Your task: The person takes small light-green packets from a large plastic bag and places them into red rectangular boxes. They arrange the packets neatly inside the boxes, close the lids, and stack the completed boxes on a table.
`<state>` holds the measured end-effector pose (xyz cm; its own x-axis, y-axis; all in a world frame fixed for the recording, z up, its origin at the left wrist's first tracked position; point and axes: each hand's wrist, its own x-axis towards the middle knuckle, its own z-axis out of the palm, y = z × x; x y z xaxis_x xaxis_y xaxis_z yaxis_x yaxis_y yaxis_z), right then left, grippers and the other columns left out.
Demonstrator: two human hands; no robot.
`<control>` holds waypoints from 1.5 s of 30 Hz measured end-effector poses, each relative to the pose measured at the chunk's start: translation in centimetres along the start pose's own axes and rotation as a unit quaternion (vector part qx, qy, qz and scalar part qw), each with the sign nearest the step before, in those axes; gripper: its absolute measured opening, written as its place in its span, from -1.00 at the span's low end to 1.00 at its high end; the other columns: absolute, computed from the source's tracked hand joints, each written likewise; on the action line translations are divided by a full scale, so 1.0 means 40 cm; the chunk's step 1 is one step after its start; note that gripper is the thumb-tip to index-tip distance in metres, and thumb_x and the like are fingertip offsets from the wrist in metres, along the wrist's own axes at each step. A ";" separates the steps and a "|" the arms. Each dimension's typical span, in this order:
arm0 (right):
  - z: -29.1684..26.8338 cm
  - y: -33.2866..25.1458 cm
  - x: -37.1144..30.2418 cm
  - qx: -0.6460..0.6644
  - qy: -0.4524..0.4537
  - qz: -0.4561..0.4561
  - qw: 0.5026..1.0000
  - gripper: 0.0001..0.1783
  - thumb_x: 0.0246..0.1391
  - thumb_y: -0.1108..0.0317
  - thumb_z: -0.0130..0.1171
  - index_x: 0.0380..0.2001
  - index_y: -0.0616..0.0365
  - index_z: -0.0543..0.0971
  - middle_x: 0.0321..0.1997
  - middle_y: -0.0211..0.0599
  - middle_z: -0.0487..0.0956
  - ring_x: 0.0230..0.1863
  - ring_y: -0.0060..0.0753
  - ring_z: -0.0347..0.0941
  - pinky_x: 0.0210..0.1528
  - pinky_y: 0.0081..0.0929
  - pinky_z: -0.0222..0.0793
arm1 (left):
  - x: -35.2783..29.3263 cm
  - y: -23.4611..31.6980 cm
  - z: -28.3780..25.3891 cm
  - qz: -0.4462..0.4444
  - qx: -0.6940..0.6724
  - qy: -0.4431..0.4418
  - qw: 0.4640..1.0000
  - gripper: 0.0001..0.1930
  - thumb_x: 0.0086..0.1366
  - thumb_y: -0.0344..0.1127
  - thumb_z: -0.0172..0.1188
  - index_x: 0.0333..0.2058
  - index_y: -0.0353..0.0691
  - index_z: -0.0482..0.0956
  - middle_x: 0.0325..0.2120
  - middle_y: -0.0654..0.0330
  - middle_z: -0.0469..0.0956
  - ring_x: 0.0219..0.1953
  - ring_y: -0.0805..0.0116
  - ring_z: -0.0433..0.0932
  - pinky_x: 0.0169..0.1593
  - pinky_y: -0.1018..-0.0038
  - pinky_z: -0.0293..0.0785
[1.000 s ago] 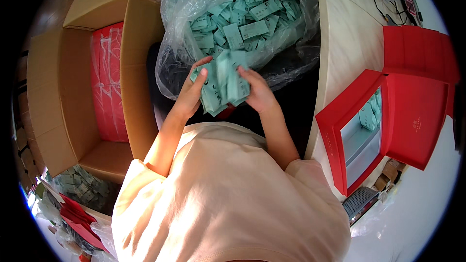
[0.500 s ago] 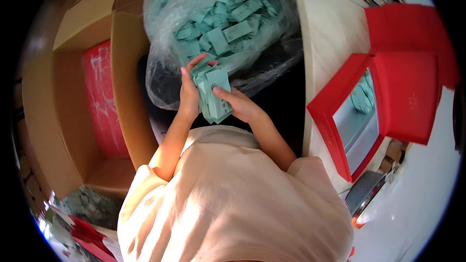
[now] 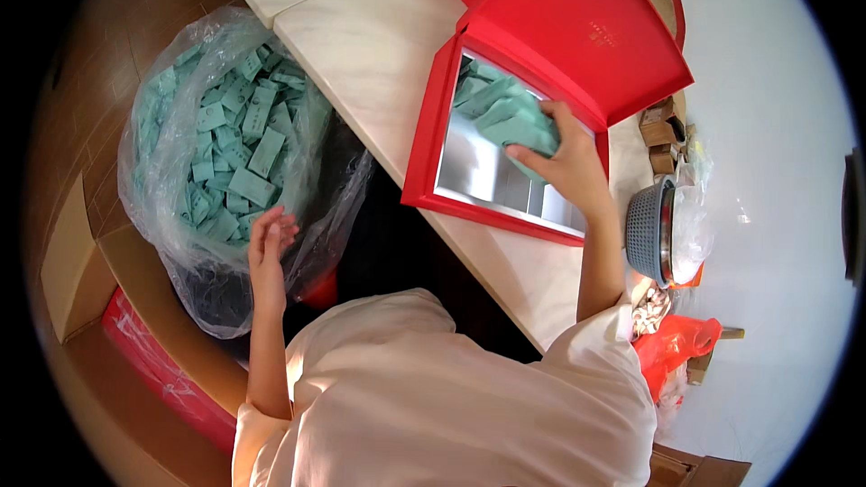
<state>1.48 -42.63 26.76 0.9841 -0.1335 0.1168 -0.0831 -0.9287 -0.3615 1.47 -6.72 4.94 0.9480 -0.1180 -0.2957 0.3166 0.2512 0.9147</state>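
Observation:
A stack of small pale-green sachets [image 3: 519, 126] is gripped in my right hand [image 3: 573, 158], over the open red box [image 3: 424, 144]. Fingers lie on one side of the stack and the thumb on the other. More green sachets [image 3: 473, 86] lie at the box's far left end; the rest of its silvery inside shows bare. My left hand [image 3: 271, 239] holds nothing, its fingers loosely bent and apart. It hovers at the near edge of a clear plastic bag [image 3: 185, 252] heaped with loose green sachets [image 3: 251, 186].
The box's red lid [image 3: 577, 27] leans back beyond it on a pale table [image 3: 361, 45]. At lower left stands a cardboard carton [image 3: 171, 343] with a red wrapped block [image 3: 158, 365]. A grey basket [image 3: 648, 230] and a red plastic bag [image 3: 677, 347] are at right.
The view has turned toward the table. My right hand has carried the sachets from in front of me to the red box. My left hand has let go of them and moved apart.

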 end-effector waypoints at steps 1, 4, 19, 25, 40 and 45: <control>0.013 0.003 0.006 -0.040 -0.013 0.003 0.999 -0.31 -0.27 0.14 0.46 -0.08 0.25 0.43 -0.14 0.04 0.53 -0.08 -0.07 0.49 -0.05 -0.35 0.40 | -0.004 -0.004 0.001 -0.015 0.005 0.004 1.000 -0.69 0.39 -0.19 -0.06 -0.01 -0.20 0.43 -0.16 0.19 0.49 -0.16 0.43 0.47 -0.03 0.52 0.34; 0.089 0.028 0.034 -0.119 -0.033 -0.069 0.990 -0.33 -0.30 0.14 0.46 -0.10 0.21 0.44 -0.08 0.00 0.49 0.01 -0.08 0.43 0.00 -0.34 0.37 | -0.013 -0.006 0.004 -0.036 0.017 0.010 0.999 -0.70 0.39 -0.18 -0.05 -0.01 -0.19 0.44 -0.16 0.21 0.50 -0.16 0.45 0.46 -0.04 0.53 0.33; 0.047 0.103 0.012 -0.058 -0.015 -0.072 0.996 0.29 -0.38 -0.18 0.45 0.34 0.14 0.00 0.39 0.08 0.02 0.44 0.07 -0.20 0.41 -0.07 -0.29 | -0.021 -0.069 0.000 -0.083 0.031 0.000 0.996 -0.70 0.38 -0.21 -0.05 0.01 -0.18 0.43 -0.15 0.22 0.50 -0.14 0.47 0.45 -0.02 0.55 0.33; -0.001 0.062 -0.096 -0.084 0.257 -0.065 0.961 -0.51 -0.03 0.38 0.24 0.00 0.27 0.42 0.02 -0.01 0.43 0.05 -0.05 0.33 0.10 -0.23 0.23 | -0.013 -0.085 -0.018 -0.101 0.045 0.028 0.993 -0.69 0.38 -0.19 -0.04 0.02 -0.16 0.43 -0.15 0.21 0.51 -0.14 0.46 0.47 -0.02 0.53 0.33; 1.055 -0.343 0.021 0.368 -0.191 0.035 0.910 -0.71 0.06 0.40 0.12 -0.13 0.27 0.49 -0.10 -0.12 0.54 -0.19 -0.22 0.51 -0.14 -0.40 0.42 | -0.052 -0.166 -0.225 -0.101 -0.016 0.174 0.980 -0.72 0.36 -0.23 -0.04 -0.02 -0.15 0.46 -0.17 0.26 0.53 -0.13 0.48 0.46 -0.03 0.52 0.32; 1.261 -0.349 0.107 0.121 -0.186 -0.041 0.974 -0.45 -0.02 0.25 0.23 0.02 0.28 0.39 0.00 0.04 0.43 0.09 0.04 0.31 0.09 -0.15 0.25 | -0.081 -0.219 -0.247 -0.128 -0.074 0.192 0.970 -0.70 0.36 -0.22 -0.04 0.00 -0.19 0.44 -0.16 0.22 0.52 -0.13 0.46 0.47 -0.01 0.52 0.36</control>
<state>14.75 -12.78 -14.34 0.9783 0.1147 -0.1724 -0.0061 -0.8162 -0.5777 -4.03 0.96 -4.84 0.7705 0.1650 -0.6157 0.5184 0.4000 0.7559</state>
